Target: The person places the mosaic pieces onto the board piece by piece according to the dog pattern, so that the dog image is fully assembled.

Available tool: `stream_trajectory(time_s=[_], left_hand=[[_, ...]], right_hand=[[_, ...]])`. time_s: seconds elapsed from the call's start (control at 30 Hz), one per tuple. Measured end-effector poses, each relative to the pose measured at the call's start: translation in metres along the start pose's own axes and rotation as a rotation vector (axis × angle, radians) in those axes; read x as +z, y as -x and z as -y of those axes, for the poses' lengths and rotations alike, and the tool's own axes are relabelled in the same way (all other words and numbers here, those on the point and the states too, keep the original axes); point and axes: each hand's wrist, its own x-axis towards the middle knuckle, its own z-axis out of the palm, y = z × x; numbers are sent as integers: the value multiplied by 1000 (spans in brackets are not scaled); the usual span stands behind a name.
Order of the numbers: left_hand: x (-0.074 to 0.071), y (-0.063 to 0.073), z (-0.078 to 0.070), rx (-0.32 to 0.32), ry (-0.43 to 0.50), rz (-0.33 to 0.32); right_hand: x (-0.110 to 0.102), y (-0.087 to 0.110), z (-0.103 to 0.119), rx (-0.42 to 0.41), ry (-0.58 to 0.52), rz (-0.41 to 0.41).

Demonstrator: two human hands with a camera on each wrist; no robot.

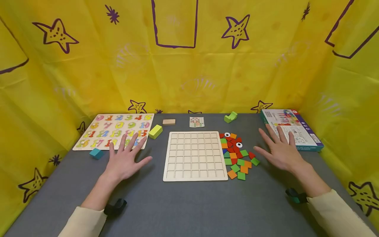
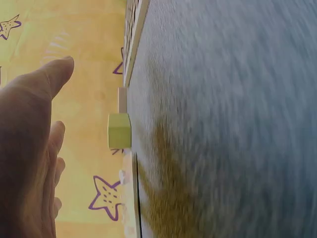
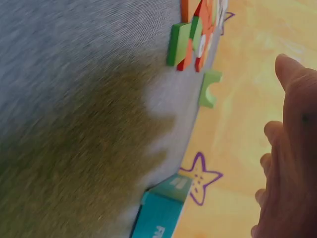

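My left hand [image 1: 123, 161] hovers palm down with spread fingers, its fingertips overlapping the number puzzle board [image 1: 102, 125] in the head view. Nothing is in it. My right hand [image 1: 281, 151] is spread in the same way, left of and in front of a flat game box [image 1: 308, 131], and holds nothing. Between the hands lies a square wooden grid board [image 1: 195, 156] with bare cells. Against its right side is a loose heap of red, green and orange tiles [image 1: 241, 162], with two white ring-shaped pieces [image 1: 239, 145] among them.
A teal block [image 1: 96, 153] lies left of my left hand. A yellow-green block [image 1: 155, 131], a plain wooden block [image 1: 169, 122], a small picture card [image 1: 196, 122] and a green curved block [image 1: 230, 117] stand along the back. Yellow cloth [image 1: 177, 75] walls the grey table on three sides.
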Motion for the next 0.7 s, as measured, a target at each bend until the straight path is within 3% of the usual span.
stream_trajectory(time_s=[0.33,0.7], left_hand=[[6,-9,-17,-15,59,-30],[30,-26,-38,30,156,-26]], right_hand=[[-5,-29,25,-37,-16,-43],[4,-61,43,-105,-87,-44]])
